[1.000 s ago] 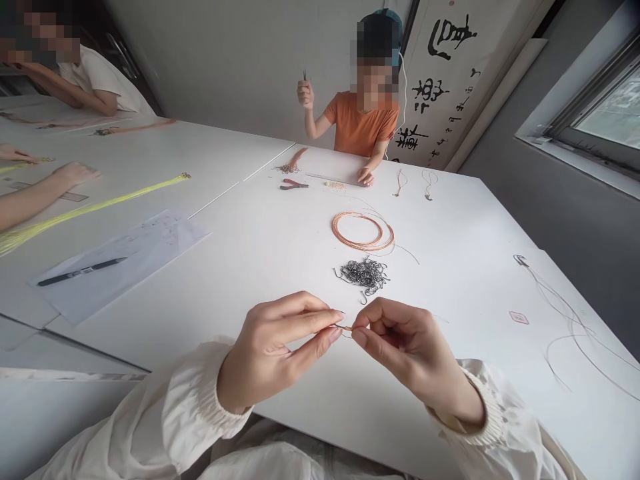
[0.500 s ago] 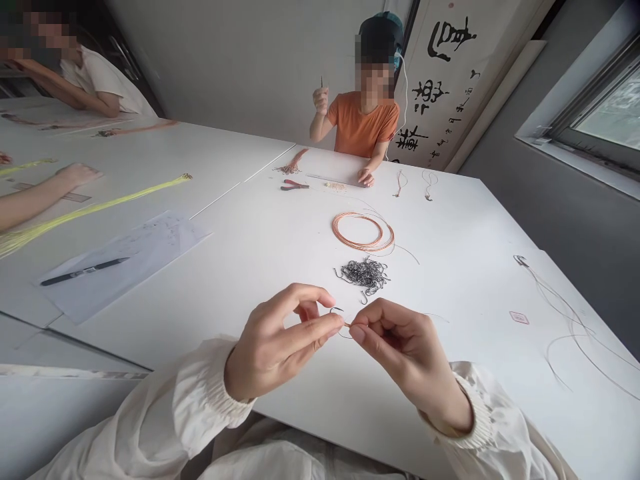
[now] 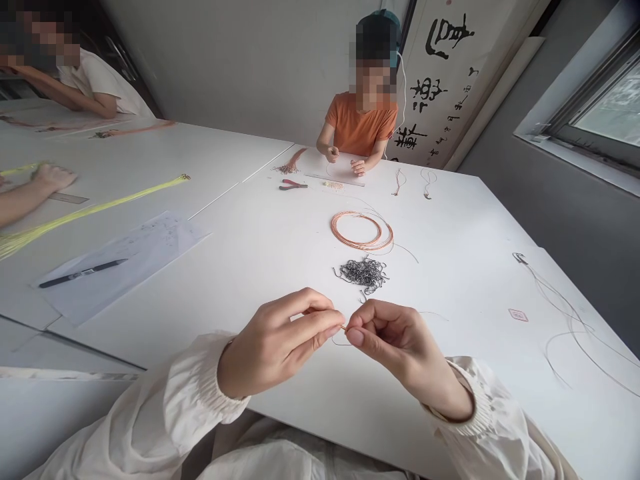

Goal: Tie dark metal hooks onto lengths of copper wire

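- My left hand (image 3: 283,343) pinches an orange line (image 3: 343,327) (barely visible) at its three o'clock.
- My right hand (image 3: 400,340) pinches it at nine.
- Dark hooks (image 3: 367,273) lie beyond, between twelve and one.

- a single camera, worn on the person's head, looks forward and down across the white table (image 3: 465,267).
- the left hand (image 3: 277,340) and right hand (image 3: 413,347) sit close to it, in the lower middle of the frame.
- the sleeves (image 3: 135,400) enter at the lower left and lower right.
- farther off, the back wall (image 3: 225,67) fills the upper middle, and a window (image 3: 613,120) shows at the upper right.
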`<state>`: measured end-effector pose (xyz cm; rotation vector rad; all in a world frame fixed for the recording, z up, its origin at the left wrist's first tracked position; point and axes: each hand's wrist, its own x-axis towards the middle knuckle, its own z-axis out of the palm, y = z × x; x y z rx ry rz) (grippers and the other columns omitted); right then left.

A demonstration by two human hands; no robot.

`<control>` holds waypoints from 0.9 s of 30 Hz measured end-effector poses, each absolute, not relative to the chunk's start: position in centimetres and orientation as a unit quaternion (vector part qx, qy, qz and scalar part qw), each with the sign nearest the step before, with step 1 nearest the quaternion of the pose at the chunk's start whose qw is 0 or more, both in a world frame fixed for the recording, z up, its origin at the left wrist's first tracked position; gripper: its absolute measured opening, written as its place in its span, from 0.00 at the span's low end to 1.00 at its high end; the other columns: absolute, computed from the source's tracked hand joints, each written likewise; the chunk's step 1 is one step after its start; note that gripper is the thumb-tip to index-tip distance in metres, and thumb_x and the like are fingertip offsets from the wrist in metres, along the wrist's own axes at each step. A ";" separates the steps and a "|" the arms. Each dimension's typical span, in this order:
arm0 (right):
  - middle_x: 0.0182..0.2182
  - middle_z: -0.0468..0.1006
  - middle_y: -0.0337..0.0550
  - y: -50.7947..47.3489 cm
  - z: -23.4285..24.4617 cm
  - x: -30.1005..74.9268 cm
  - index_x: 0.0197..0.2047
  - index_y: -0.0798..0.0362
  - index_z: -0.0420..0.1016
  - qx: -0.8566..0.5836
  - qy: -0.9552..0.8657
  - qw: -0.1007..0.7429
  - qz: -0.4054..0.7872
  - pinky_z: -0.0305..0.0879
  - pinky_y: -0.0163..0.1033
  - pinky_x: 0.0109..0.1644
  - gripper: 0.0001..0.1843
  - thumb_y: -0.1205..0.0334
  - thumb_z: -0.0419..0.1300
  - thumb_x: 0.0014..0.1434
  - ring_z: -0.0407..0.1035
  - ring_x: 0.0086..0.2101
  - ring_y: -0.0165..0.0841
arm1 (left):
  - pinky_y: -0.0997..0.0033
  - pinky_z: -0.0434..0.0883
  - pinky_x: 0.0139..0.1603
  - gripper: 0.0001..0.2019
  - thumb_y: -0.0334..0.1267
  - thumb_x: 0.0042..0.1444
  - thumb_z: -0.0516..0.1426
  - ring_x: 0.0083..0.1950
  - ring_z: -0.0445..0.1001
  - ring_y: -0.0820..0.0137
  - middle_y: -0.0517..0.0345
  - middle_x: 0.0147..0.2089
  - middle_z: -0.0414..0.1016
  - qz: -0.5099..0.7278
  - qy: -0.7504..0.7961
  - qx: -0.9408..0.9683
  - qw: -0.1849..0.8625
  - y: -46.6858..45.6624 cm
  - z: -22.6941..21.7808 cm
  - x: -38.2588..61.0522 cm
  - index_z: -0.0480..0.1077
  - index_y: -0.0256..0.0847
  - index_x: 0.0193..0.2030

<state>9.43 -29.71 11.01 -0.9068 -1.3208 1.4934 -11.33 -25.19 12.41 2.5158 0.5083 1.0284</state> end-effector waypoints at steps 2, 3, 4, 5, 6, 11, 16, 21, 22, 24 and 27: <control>0.19 0.58 0.30 -29.7 11.0 9.5 0.35 0.56 0.71 -0.360 -0.536 0.446 0.620 0.45 0.34 0.25 0.10 0.58 0.62 0.63 0.48 0.22 0.23 | 0.75 0.68 0.38 0.09 0.21 0.61 0.56 0.38 0.71 0.74 0.51 0.40 0.71 0.345 0.183 0.902 0.185 -25.1 12.7 -11.5 0.73 0.34 0.46; 0.20 0.59 0.31 -29.7 10.9 9.6 0.35 0.56 0.71 -0.359 -0.538 0.431 0.629 0.45 0.34 0.25 0.10 0.58 0.63 0.62 0.48 0.22 0.23 | 0.74 0.68 0.38 0.08 0.22 0.61 0.56 0.38 0.71 0.74 0.51 0.40 0.70 0.335 0.186 0.905 0.184 -25.1 12.9 -11.6 0.74 0.34 0.45; 0.20 0.60 0.31 -29.7 10.9 9.6 0.35 0.56 0.71 -0.362 -0.543 0.413 0.636 0.45 0.34 0.25 0.11 0.58 0.63 0.62 0.49 0.22 0.23 | 0.74 0.68 0.39 0.08 0.23 0.62 0.56 0.38 0.70 0.73 0.51 0.40 0.70 0.323 0.189 0.909 0.184 -25.0 13.0 -11.7 0.74 0.34 0.44; 0.21 0.60 0.32 -29.7 10.8 9.7 0.35 0.57 0.71 -0.366 -0.550 0.394 0.639 0.44 0.34 0.25 0.11 0.57 0.64 0.61 0.49 0.22 0.23 | 0.73 0.68 0.39 0.07 0.24 0.62 0.56 0.38 0.70 0.73 0.51 0.40 0.70 0.310 0.192 0.913 0.184 -24.9 13.0 -11.8 0.74 0.34 0.43; 0.21 0.60 0.32 -29.7 10.7 9.7 0.34 0.57 0.71 -0.372 -0.558 0.377 0.639 0.44 0.34 0.24 0.12 0.57 0.64 0.61 0.48 0.22 0.23 | 0.73 0.67 0.39 0.06 0.25 0.63 0.56 0.38 0.69 0.73 0.51 0.40 0.69 0.296 0.194 0.917 0.185 -24.9 13.0 -11.9 0.74 0.34 0.43; 0.20 0.58 0.32 -29.8 10.5 10.1 0.32 0.57 0.71 -0.377 -0.579 0.363 0.625 0.44 0.34 0.24 0.13 0.56 0.61 0.64 0.48 0.22 0.23 | 0.71 0.65 0.39 0.06 0.28 0.65 0.53 0.37 0.66 0.71 0.52 0.37 0.67 0.238 0.189 0.927 0.220 -24.9 13.0 -12.2 0.72 0.34 0.40; 0.20 0.57 0.31 -30.1 10.5 10.5 0.31 0.57 0.69 -0.360 -0.566 0.354 0.651 0.44 0.34 0.24 0.13 0.58 0.63 0.62 0.48 0.22 0.23 | 0.73 0.64 0.36 0.08 0.32 0.65 0.52 0.34 0.63 0.72 0.57 0.32 0.66 0.162 0.200 0.887 0.384 -25.2 13.7 -12.1 0.70 0.36 0.36; 0.19 0.56 0.30 -30.4 10.4 10.6 0.30 0.56 0.69 -0.342 -0.556 0.368 0.662 0.43 0.33 0.24 0.12 0.60 0.64 0.61 0.47 0.21 0.23 | 0.78 0.57 0.23 0.14 0.45 0.64 0.55 0.23 0.57 0.79 0.64 0.24 0.61 0.071 0.269 0.705 0.652 -25.1 13.3 -11.9 0.69 0.35 0.35; 0.19 0.57 0.30 -30.5 10.4 10.6 0.30 0.56 0.69 -0.341 -0.555 0.369 0.663 0.43 0.33 0.24 0.12 0.60 0.65 0.61 0.47 0.21 0.23 | 0.80 0.56 0.21 0.14 0.46 0.63 0.55 0.21 0.58 0.80 0.64 0.23 0.63 0.055 0.280 0.668 0.687 -25.0 13.2 -11.8 0.70 0.35 0.36; 0.19 0.57 0.30 -30.4 10.3 10.8 0.31 0.57 0.69 -0.334 -0.556 0.359 0.671 0.44 0.33 0.24 0.11 0.60 0.64 0.61 0.48 0.21 0.23 | 0.82 0.57 0.17 0.13 0.46 0.62 0.57 0.17 0.60 0.81 0.62 0.23 0.68 0.027 0.293 0.618 0.729 -24.8 12.9 -11.8 0.71 0.35 0.37; 0.20 0.61 0.32 -30.4 10.2 11.3 0.30 0.56 0.69 -0.307 -0.570 0.307 0.698 0.47 0.34 0.25 0.12 0.60 0.65 0.60 0.51 0.22 0.23 | 0.83 0.63 0.17 0.12 0.44 0.60 0.59 0.16 0.66 0.79 0.60 0.23 0.72 0.012 0.294 0.582 0.758 -24.4 12.8 -11.9 0.72 0.34 0.34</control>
